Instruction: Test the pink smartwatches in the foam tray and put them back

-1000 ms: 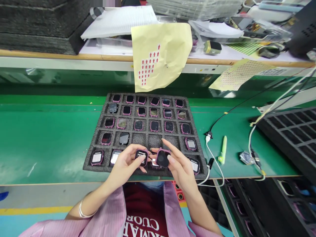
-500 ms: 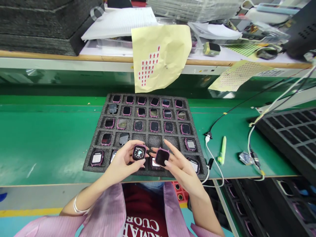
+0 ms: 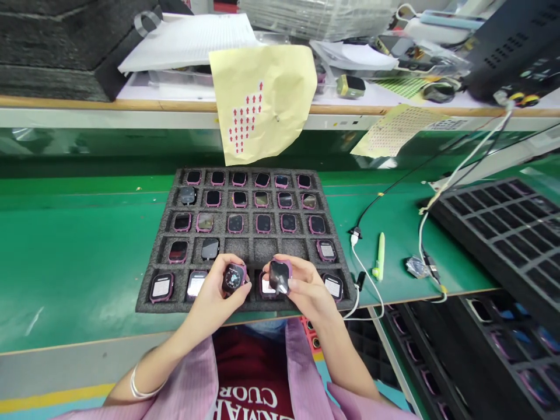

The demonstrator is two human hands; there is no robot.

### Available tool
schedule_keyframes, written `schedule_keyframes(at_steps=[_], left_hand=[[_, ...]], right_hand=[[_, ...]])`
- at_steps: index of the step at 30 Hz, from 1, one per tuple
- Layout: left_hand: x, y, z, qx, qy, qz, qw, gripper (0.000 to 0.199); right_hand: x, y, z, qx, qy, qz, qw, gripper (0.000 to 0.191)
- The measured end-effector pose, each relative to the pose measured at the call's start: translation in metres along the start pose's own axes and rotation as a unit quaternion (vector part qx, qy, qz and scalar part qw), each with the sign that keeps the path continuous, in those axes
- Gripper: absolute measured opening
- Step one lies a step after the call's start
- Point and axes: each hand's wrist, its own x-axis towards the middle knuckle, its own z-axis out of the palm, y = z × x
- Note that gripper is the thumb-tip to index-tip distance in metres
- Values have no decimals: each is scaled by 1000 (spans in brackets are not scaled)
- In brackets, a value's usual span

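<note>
A grey foam tray (image 3: 153,265) with compartments holds several watch bodies, mostly purple-framed, on the green table. Over its front part, my left hand (image 3: 217,290) grips a watch (image 3: 234,277) with a lit dial between thumb and fingers. My right hand (image 3: 311,287) holds another purple-framed watch (image 3: 280,276), its screen dark with a reflection, tilted to the left. The two held watches are close together but apart. Beneath the right one, a watch with a white lit screen (image 3: 266,287) lies in a front compartment, partly covered.
Right of the tray are a white cable (image 3: 370,262), a green pen-like tool (image 3: 380,256) and a small clear-wrapped item (image 3: 416,266). Another compartmented tray (image 3: 494,219) stands at the right. Yellow sheets hang from the cluttered shelf (image 3: 166,106). More watches lie below the table at the right.
The view has shifted right, so the scene sits further left. The fingers of my right hand have closed in around its watch, which has turned. The watch in my left hand has also tilted.
</note>
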Motion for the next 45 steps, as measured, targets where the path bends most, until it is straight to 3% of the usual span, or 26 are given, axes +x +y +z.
schedule_keyframes(at_steps=[5, 14, 24, 33, 41, 45], left_hand=[[-2, 1, 0, 52, 32, 9, 998, 25], [-5, -3, 2, 88, 28, 16, 996, 21], [-12, 7, 1, 59, 11, 8, 998, 20], [-14, 12, 1, -35, -26, -15, 999, 19], [-10, 8, 4, -35, -37, -23, 998, 22], [-10, 3, 5, -12, -13, -14, 1000, 21]], right_hand=[[-2, -2, 5, 9, -5, 8, 1000, 36], [-2, 0, 8, 1, 14, 10, 1000, 36], [-8, -3, 12, -22, -7, -8, 1000, 35], [-12, -3, 14, -54, -14, -19, 998, 35], [-10, -1, 14, -63, -7, -11, 998, 37], [-10, 0, 13, -75, 13, -10, 997, 35]])
